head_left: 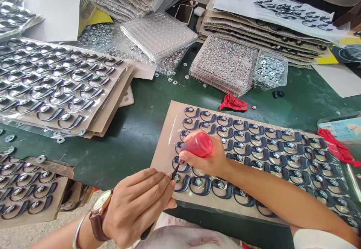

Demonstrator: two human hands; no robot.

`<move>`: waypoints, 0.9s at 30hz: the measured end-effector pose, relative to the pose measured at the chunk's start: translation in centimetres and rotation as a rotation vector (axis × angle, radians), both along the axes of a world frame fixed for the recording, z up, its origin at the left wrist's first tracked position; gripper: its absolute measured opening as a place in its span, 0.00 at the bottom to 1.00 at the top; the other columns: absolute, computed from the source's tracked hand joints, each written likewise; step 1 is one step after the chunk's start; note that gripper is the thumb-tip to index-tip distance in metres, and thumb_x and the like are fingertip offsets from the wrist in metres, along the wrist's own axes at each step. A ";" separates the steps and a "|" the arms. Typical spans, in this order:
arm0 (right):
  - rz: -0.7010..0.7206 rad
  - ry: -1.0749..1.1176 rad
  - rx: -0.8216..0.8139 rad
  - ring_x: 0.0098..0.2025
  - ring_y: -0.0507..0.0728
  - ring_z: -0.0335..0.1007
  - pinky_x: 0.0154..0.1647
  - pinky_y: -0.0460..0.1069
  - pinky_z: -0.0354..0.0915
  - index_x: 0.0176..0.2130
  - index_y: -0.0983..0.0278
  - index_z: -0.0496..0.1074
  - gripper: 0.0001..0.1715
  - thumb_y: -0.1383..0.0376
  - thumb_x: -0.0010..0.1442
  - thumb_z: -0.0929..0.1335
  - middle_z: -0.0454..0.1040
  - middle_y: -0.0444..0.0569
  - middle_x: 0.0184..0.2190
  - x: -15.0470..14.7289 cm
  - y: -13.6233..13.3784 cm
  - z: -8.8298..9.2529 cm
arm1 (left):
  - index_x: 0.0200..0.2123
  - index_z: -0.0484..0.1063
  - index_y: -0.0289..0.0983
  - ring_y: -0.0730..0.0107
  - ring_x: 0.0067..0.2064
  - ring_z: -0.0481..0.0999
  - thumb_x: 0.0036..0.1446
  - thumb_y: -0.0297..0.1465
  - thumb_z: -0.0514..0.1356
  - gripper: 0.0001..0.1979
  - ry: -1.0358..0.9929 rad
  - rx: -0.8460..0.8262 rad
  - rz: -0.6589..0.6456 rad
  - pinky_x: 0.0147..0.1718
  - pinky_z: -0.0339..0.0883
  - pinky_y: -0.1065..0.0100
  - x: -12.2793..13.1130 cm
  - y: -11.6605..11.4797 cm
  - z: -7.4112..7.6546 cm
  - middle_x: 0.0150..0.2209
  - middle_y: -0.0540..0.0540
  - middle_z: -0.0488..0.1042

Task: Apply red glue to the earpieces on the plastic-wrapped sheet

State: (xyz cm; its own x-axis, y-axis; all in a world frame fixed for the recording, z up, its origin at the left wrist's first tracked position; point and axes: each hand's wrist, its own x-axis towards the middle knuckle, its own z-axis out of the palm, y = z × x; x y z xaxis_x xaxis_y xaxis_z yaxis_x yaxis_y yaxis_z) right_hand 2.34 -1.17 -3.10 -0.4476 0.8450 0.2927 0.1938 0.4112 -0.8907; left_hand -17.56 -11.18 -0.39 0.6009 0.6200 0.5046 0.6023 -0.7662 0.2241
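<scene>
My right hand [216, 162] is closed around a small squeeze bottle of red liquid [199, 144], tilted with its narrow end down toward the lower left. My left hand [141, 200] grips black tweezers [176, 172], their pointed tip at a black curved part with a shiny round metal centre [180, 163]. That part sits at the left side of a film-covered brown cardboard sheet [166, 140], which carries rows of similar black hook-shaped parts. The bottle's tip lies close to the tweezers' tip; whether they touch, I cannot tell. My right forearm crosses over the sheet and hides some parts.
More loaded sheets [42, 79] are stacked at the left. Beyond my hands stand a stack of trays with metal pieces [222, 63] and a clear box of washers [270, 70]. A red cloth scrap [233, 102] and loose washers [175, 82] lie on the green table [132, 140].
</scene>
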 end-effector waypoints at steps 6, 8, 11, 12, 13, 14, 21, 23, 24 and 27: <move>-0.069 -0.052 -0.008 0.23 0.51 0.70 0.27 0.48 0.70 0.30 0.64 0.71 0.13 0.56 0.55 0.71 0.73 0.45 0.23 0.2 0.0 0.0 | 0.40 0.75 0.26 0.62 0.39 0.80 0.58 0.25 0.60 0.08 -0.010 -0.004 -0.020 0.38 0.76 0.62 0.0 0.1 0.4 0.36 0.39 0.79; -0.072 -0.063 -0.052 0.22 0.51 0.69 0.26 0.48 0.69 0.31 0.64 0.71 0.14 0.55 0.55 0.71 0.72 0.44 0.20 0.3 -0.1 0.2 | 0.39 0.76 0.26 0.62 0.39 0.80 0.58 0.25 0.60 0.08 -0.023 -0.016 -0.015 0.39 0.76 0.62 0.1 0.2 0.6 0.36 0.40 0.79; -0.075 -0.043 -0.084 0.22 0.52 0.69 0.25 0.48 0.70 0.32 0.63 0.71 0.13 0.56 0.55 0.70 0.73 0.44 0.20 0.3 -0.1 0.4 | 0.38 0.76 0.27 0.63 0.39 0.80 0.58 0.24 0.59 0.07 -0.026 -0.030 -0.017 0.38 0.76 0.63 0.1 0.4 0.8 0.35 0.40 0.79; -0.080 -0.023 -0.085 0.22 0.52 0.70 0.25 0.48 0.70 0.32 0.63 0.71 0.13 0.56 0.55 0.70 0.73 0.44 0.20 0.3 -0.1 0.5 | 0.38 0.76 0.27 0.63 0.38 0.80 0.59 0.24 0.59 0.07 -0.026 -0.032 -0.014 0.38 0.75 0.63 0.1 0.5 0.9 0.35 0.40 0.79; -0.084 -0.003 -0.083 0.22 0.52 0.70 0.24 0.48 0.70 0.32 0.63 0.71 0.12 0.56 0.55 0.70 0.73 0.44 0.20 0.2 -0.1 0.5 | 0.39 0.76 0.27 0.63 0.38 0.80 0.59 0.24 0.59 0.07 -0.025 -0.035 -0.012 0.38 0.75 0.63 0.1 0.6 0.9 0.34 0.41 0.80; -0.087 0.012 -0.084 0.22 0.52 0.69 0.24 0.48 0.70 0.32 0.63 0.71 0.12 0.56 0.55 0.70 0.72 0.44 0.20 0.2 -0.1 0.5 | 0.39 0.76 0.27 0.64 0.38 0.80 0.59 0.25 0.59 0.08 -0.028 -0.037 -0.011 0.38 0.75 0.63 0.1 0.6 0.9 0.34 0.41 0.80; -0.083 -0.049 -0.144 0.22 0.52 0.68 0.26 0.48 0.70 0.33 0.63 0.71 0.13 0.55 0.55 0.70 0.71 0.43 0.19 0.3 -0.2 0.2 | 0.38 0.76 0.26 0.63 0.37 0.80 0.59 0.24 0.58 0.08 -0.047 -0.035 -0.016 0.37 0.74 0.63 0.1 0.6 0.9 0.34 0.40 0.79; -0.080 -0.058 -0.144 0.22 0.51 0.67 0.26 0.49 0.70 0.31 0.64 0.71 0.14 0.55 0.55 0.70 0.70 0.43 0.19 0.3 -0.1 0.3 | 0.38 0.76 0.26 0.64 0.37 0.80 0.59 0.24 0.58 0.08 -0.053 -0.038 -0.019 0.36 0.74 0.63 0.2 0.7 1.0 0.34 0.40 0.79; -0.075 -0.059 -0.141 0.22 0.51 0.67 0.26 0.49 0.69 0.30 0.64 0.71 0.14 0.55 0.55 0.70 0.70 0.43 0.19 0.3 -0.1 0.4 | 0.37 0.75 0.26 0.64 0.36 0.80 0.59 0.24 0.58 0.08 -0.058 -0.041 -0.019 0.36 0.74 0.63 0.2 0.7 1.1 0.33 0.40 0.79; -0.054 -0.056 -0.131 0.22 0.51 0.66 0.26 0.48 0.69 0.27 0.63 0.70 0.13 0.56 0.55 0.70 0.70 0.43 0.19 0.3 -0.1 0.5 | 0.37 0.75 0.26 0.64 0.36 0.79 0.57 0.22 0.58 0.07 -0.085 -0.054 -0.021 0.36 0.74 0.63 0.1 0.9 1.0 0.33 0.40 0.79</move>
State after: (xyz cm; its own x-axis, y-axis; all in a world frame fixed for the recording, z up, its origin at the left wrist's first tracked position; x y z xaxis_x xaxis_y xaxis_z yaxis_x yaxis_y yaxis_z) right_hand 2.67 -1.30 -2.57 -0.4128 0.8977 0.1538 0.2634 0.2793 -0.9234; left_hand -17.47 -10.29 0.66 0.5706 0.6352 0.5205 0.5629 -0.7640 0.3152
